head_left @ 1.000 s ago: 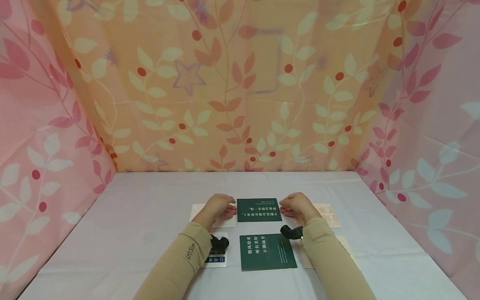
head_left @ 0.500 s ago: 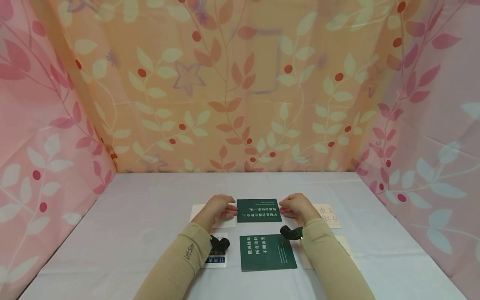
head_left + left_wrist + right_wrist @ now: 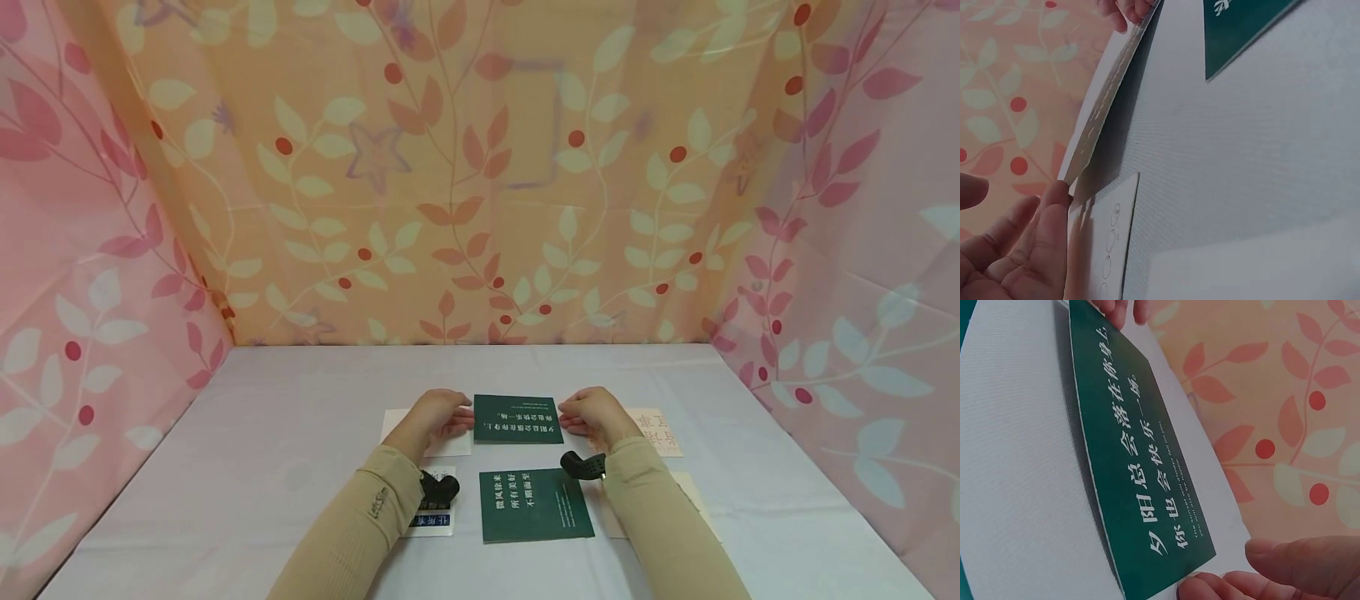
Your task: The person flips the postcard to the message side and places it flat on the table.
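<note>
A dark green card [image 3: 517,421] with white lettering lies between my hands, its text upside down in the head view. My left hand [image 3: 433,417] touches its left edge with the fingertips; in the left wrist view the thumb [image 3: 971,190] stands apart from it. At the opposite edge are the fingertips of my right hand [image 3: 598,412], and the right wrist view shows that thumb [image 3: 1272,547] off the card too. The card is tilted, with a shadow beneath its edge in both wrist views. A second green card [image 3: 532,504] lies flat, nearer me.
Under my left hand lies a white card [image 3: 393,423], with a black-and-blue printed card [image 3: 431,519] nearer me. An orange-lettered card [image 3: 660,429] and a cream card [image 3: 692,485] lie partly hidden by my right arm. Patterned cloth [image 3: 465,167] encloses the white table [image 3: 300,392].
The far edge of the upper green card has risen slightly since half a second ago. My hands have stayed nearly in place, and the other cards have not moved.
</note>
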The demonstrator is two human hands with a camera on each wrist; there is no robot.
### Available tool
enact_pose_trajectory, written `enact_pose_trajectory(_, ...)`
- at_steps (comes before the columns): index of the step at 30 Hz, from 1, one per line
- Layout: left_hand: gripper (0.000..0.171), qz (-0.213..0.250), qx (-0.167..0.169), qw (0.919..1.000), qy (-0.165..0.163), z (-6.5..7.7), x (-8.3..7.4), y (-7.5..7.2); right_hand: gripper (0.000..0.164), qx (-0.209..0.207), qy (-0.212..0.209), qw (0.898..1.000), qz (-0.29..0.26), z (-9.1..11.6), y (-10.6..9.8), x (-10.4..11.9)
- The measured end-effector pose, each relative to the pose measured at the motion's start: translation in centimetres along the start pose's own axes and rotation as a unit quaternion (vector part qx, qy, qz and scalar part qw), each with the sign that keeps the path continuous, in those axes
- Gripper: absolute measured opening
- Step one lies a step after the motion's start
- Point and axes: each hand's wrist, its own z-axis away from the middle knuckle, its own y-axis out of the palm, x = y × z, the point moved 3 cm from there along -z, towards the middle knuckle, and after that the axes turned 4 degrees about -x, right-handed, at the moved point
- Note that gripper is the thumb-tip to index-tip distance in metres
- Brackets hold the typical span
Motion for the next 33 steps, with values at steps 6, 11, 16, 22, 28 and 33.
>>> enact_pose_trajectory(6,0.028,-0.036,0.007,0.9989,0.029,-0.01,0.19,0.09,0.017,-0.001,0.0,1.0,-0.001,-0.04,-0.02,-0.06)
enact_pose_trajectory(11,0.025,-0.028,0.008,0.9988,0.039,-0.01,0.15,0.17,0.016,-0.001,0.004,1.0,-0.005,0.08,-0.03,-0.04)
enact_pose_trajectory(16,0.023,-0.025,0.005,0.9989,0.038,-0.16,0.11,0.33,0.018,-0.001,0.006,1.0,-0.004,-0.04,-0.01,-0.05)
enact_pose_trajectory(22,0.023,-0.049,0.0,0.9981,0.038,-0.18,0.21,0.55,0.018,0.001,0.006,1.0,-0.008,0.03,0.0,-0.04)
enact_pose_trajectory(28,0.022,-0.057,0.0,0.9978,0.035,0.03,0.31,0.67,0.014,0.002,0.011,1.0,-0.004,0.1,0.05,0.0)
enact_pose_trajectory(33,0.023,-0.056,0.001,0.9977,0.039,-0.1,0.45,0.81,0.017,0.002,0.004,1.0,0.015,-0.12,0.25,0.07)
